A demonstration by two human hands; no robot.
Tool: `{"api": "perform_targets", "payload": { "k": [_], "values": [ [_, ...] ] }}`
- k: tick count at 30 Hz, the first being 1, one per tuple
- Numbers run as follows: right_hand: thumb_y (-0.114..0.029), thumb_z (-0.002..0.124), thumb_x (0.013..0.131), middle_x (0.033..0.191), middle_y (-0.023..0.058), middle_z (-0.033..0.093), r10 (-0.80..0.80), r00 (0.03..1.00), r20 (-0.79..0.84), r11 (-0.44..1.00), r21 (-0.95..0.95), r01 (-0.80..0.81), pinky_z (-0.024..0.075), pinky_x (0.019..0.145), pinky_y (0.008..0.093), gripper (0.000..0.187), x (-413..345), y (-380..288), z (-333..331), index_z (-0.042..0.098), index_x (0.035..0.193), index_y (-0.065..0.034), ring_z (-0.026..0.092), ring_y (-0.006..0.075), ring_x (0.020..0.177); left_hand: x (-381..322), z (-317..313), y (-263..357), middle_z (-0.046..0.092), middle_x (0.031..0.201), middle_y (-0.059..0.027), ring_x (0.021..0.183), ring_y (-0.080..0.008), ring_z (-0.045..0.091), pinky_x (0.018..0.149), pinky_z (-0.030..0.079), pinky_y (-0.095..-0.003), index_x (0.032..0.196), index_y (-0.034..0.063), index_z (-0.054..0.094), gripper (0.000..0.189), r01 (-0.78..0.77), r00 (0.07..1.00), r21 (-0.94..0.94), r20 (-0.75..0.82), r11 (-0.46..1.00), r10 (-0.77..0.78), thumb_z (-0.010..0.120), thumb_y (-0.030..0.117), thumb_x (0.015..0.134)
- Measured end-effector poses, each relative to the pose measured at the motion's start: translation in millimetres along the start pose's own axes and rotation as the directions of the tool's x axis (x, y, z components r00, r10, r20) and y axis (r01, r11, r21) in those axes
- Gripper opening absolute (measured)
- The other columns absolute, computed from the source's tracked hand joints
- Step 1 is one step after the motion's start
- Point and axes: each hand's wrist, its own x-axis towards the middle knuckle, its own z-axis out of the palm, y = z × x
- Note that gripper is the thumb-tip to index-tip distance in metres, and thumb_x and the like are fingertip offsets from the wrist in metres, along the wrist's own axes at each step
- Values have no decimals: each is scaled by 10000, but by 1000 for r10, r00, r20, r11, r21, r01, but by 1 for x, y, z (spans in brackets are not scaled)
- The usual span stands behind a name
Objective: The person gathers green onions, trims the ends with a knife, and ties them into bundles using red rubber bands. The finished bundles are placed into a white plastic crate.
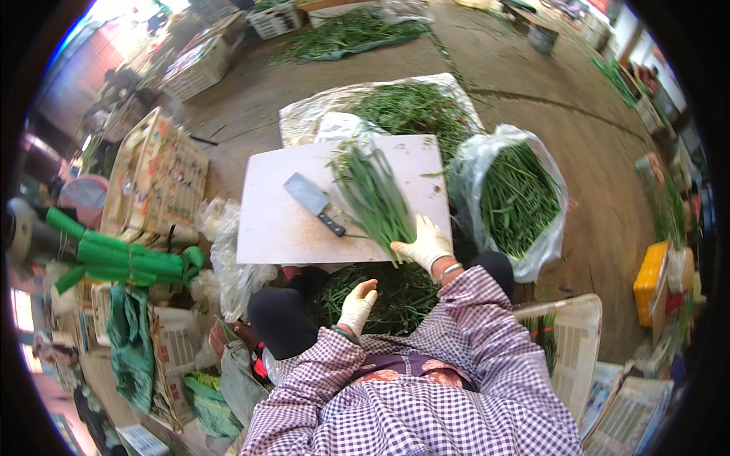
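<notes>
On a white cutting board (268,228) before me lies a bunch of long green stalks with pale buds (373,191), perhaps flowering chives. My right hand (428,245), in a pale glove with bare fingertips, is at the lower ends of the stalks, its thumb across them. Left of the bunch rests a cleaver (308,194), its black handle toward me. My left hand (359,305), gloved likewise, is held between my knees, nearer to me than the board, with nothing in it. Loose green trimmings (393,296) lie beneath it.
A clear plastic bag of cut greens (519,199) stands right of the board. Beyond it, more greens (408,111) lie on a white sheet (302,117). Left are a plastic crate (165,176) and green strips (125,256) tied in a bundle. Another crate (576,347) stands at my right.
</notes>
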Motion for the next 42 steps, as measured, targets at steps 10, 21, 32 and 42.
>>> {"api": "perform_targets", "payload": {
  "k": [10, 21, 32, 42],
  "values": [
    [-263, 824, 795, 1372, 230, 549, 119, 982, -147, 949, -273, -156, 492, 1025, 471, 967, 32, -8, 90, 285, 1569, -51, 543, 404, 1271, -108, -160, 81, 734, 1032, -68, 995, -161, 685, 909, 524, -281, 1112, 19, 729, 226, -533, 566, 222, -624, 817, 538, 594, -35, 939],
    [-72, 617, 877, 1347, 235, 611, 182, 973, -144, 900, -373, -224, 521, 1006, 469, 598, 79, 15, 81, 460, 1451, -16, 616, 396, 1221, -221, -370, -127, 769, 952, -74, 900, -188, 712, 873, 526, -300, 1009, 67, 776, 205, 296, 371, 59, -927, 953, -57, 579, 107, 968],
    [-110, 603, 792, 1327, 305, 603, 132, 991, 24, 965, -233, -123, 444, 1073, 429, 674, 107, 69, 53, 452, 1433, 34, 579, 449, 1227, -198, -325, -160, 739, 1058, -212, 1044, -377, 705, 937, 548, -473, 1030, 73, 789, 466, 865, 386, 170, -826, 472, -411, 652, 485, 859],
    [-39, 572, 863, 1243, 240, 680, -36, 999, -30, 969, -245, 27, 499, 983, 389, 497, 153, 146, 78, 541, 1352, 42, 644, 374, 1157, -198, -322, -168, 677, 1238, -241, 1183, -382, 653, 1023, 511, -471, 1173, 32, 735, 398, 754, 245, -226, -775, 617, -583, 542, 288, 938]
  ]
}}
